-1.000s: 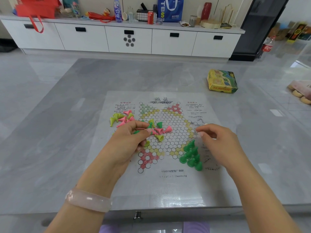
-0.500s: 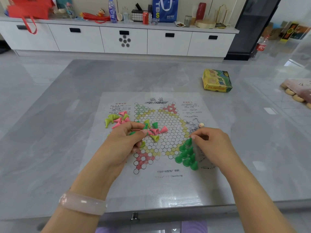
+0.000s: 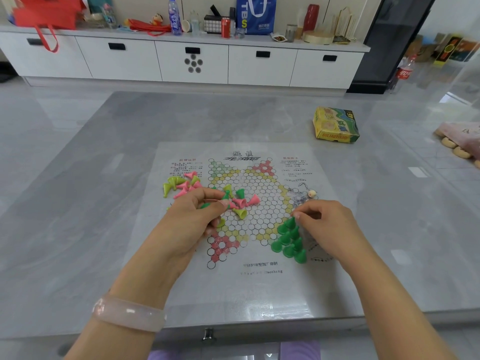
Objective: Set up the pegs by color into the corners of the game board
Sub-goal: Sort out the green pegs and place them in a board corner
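Note:
A paper game board [image 3: 259, 287] with a star of printed circles lies flat on the grey table. Several dark green pegs [image 3: 289, 241] stand packed in its lower right corner. My right hand [image 3: 324, 224] pinches the top green peg of that cluster. My left hand [image 3: 192, 216] rests over the board's left side, fingers closed on green pegs [image 3: 206, 205], partly hidden. Loose pink, yellow-green and green pegs [image 3: 240, 202] lie mixed beside its fingertips. Another loose pile of pink and yellow-green pegs [image 3: 181, 184] lies further left.
A yellow and green game box [image 3: 336, 124] sits at the back right of the table. A small beige bead [image 3: 312, 193] lies on the board's right side. Pink slippers [image 3: 459, 141] are at the far right. A cluttered white cabinet [image 3: 192, 61] lines the wall behind.
My right hand has moved down and left from the board's right edge onto the top of the green peg cluster. My left hand has stayed by the mixed pegs.

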Motion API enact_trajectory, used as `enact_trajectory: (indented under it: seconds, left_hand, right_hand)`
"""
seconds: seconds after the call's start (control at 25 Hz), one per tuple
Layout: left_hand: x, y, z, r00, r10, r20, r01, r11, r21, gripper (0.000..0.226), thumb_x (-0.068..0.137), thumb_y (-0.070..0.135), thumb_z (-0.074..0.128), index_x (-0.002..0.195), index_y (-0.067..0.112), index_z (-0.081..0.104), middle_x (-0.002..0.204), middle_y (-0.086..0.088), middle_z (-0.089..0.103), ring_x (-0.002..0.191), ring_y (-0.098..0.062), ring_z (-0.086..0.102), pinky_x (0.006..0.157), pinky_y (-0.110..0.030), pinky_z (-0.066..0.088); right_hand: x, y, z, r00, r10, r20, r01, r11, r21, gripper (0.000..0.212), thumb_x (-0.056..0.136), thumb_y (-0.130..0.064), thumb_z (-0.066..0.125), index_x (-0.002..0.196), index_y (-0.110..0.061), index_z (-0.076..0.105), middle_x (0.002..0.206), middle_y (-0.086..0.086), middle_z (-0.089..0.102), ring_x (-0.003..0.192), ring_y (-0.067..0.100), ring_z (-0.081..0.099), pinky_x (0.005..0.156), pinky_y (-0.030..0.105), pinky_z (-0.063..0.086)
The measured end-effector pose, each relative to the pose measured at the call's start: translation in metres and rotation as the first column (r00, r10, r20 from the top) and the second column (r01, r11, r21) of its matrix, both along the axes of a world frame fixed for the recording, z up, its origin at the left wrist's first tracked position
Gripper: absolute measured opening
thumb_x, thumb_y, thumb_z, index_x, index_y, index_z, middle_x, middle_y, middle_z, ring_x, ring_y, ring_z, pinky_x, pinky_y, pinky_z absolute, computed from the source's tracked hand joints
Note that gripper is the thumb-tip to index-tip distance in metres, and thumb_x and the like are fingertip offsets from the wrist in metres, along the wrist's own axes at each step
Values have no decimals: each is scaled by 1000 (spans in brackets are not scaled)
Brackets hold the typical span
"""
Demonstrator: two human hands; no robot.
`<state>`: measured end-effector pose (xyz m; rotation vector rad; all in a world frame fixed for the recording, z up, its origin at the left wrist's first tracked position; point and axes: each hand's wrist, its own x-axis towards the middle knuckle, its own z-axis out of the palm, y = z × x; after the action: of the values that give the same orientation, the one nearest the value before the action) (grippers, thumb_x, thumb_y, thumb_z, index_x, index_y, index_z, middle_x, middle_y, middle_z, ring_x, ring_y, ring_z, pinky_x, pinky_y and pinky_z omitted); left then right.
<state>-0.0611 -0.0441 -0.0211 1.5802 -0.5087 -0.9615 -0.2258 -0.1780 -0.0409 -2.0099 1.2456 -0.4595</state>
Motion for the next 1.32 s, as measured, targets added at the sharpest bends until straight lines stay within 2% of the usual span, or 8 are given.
enact_trajectory:
  seconds: [0.36, 0.52, 0.72, 0.8, 0.92, 1.04, 1.2, 1.32]
  left_hand:
    - [1, 0, -1, 1000, 5, 0, -5, 1000, -9, 11, 86, 5, 57, 89, 16, 59, 71, -1, 50, 52, -7, 42, 47, -17, 38]
    - [-7, 1, 1, 994, -57, 88, 55, 998, 29, 12, 84, 10, 61, 92, 18, 63, 77, 3, 57, 58, -7, 46, 54, -16, 41]
    - [-24, 1, 1, 976, -158, 151, 153, 987, 44, 14, 81, 15, 66, 86, 28, 61, 78, 8, 62, 58, -3, 55, 56, -15, 45]
    - [-23, 2, -1, 981, -144, 128, 141, 989, 36, 15, 81, 15, 67, 84, 25, 58, 74, 6, 61, 58, -6, 56, 56, -17, 43]
    - [-19, 2, -1, 983, -124, 137, 120, 992, 36, 12, 81, 14, 67, 83, 22, 58, 67, 8, 57, 48, 1, 51, 46, -10, 41]
    - [-18, 4, -1, 975, -126, 182, 123, 992, 30, 10, 80, 15, 67, 83, 20, 59, 73, 5, 58, 53, 1, 53, 46, -7, 41]
    - [-17, 6, 2, 901, -150, 406, 129, 989, 78, 8, 83, 18, 64, 83, 24, 58, 80, 10, 59, 60, 2, 56, 50, -4, 42]
    - [4, 11, 10, 854, -99, 511, 44, 992, 120, 22, 90, 9, 49, 80, 28, 56, 74, 9, 62, 58, 0, 57, 56, -15, 47]
  right_hand:
    - [-1, 0, 0, 1000, 28, -4, -28, 999, -16, 14, 87, -18, 56, 89, -19, 70, 84, -6, 63, 73, -3, 51, 60, 9, 35]
    - [1, 4, 6, 998, 7, 62, 3, 985, -170, 15, 88, -19, 54, 91, -20, 68, 87, -9, 64, 74, -8, 52, 61, 5, 35]
    - [24, 33, 25, 917, 372, 145, -337, 915, -220, 14, 85, -22, 58, 82, -27, 71, 77, -18, 62, 83, -2, 54, 68, 5, 39]
    - [28, 36, 26, 897, 415, 152, -382, 900, -209, 15, 84, -22, 59, 78, -25, 71, 69, -16, 61, 78, -1, 54, 66, 7, 39]
    - [29, 35, 26, 893, 399, 211, -370, 915, -164, 13, 82, -25, 60, 76, -29, 70, 73, -14, 64, 76, 0, 57, 66, 11, 42]
    - [30, 37, 27, 883, 401, 244, -382, 916, -123, 9, 79, -27, 64, 79, -34, 70, 82, -20, 66, 77, 1, 60, 67, 13, 46]
    - [32, 39, 29, 897, 358, 261, -339, 934, -117, 12, 79, -21, 65, 73, -31, 69, 74, -10, 68, 75, 1, 59, 67, 15, 47]
    - [29, 36, 36, 909, 236, 343, -222, 972, -81, 16, 81, -22, 63, 69, -32, 68, 77, -18, 67, 71, 3, 59, 64, 14, 48]
